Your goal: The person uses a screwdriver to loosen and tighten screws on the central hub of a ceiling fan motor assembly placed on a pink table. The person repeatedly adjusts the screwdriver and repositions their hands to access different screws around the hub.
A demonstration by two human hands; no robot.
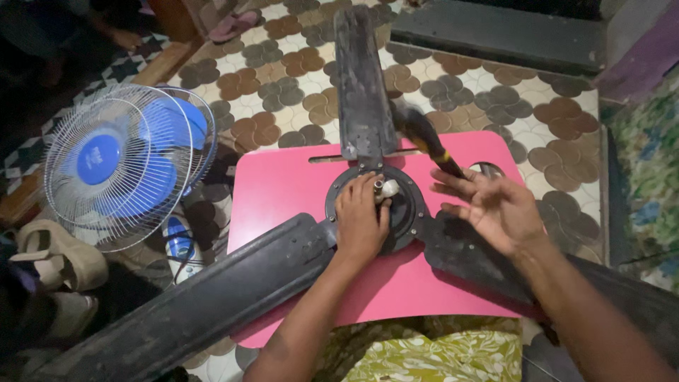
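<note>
I am resting my left hand (361, 221) on the round black motor hub (407, 212) of a dusty black three-bladed ceiling fan (212, 297), fingers curled around its short white centre shaft (386, 189). The fan is lying across a pink plastic table (283, 187). My right hand (495, 209) is hovering open just right of the hub, a blurred yellow-and-black-handled tool (431, 141) beside its fingertips; I cannot tell whether it is holding the tool

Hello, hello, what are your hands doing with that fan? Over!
Left hand on ceiling fan hub. Right hand open, screwdriver beyond fingertips. Nothing blocking.
</note>
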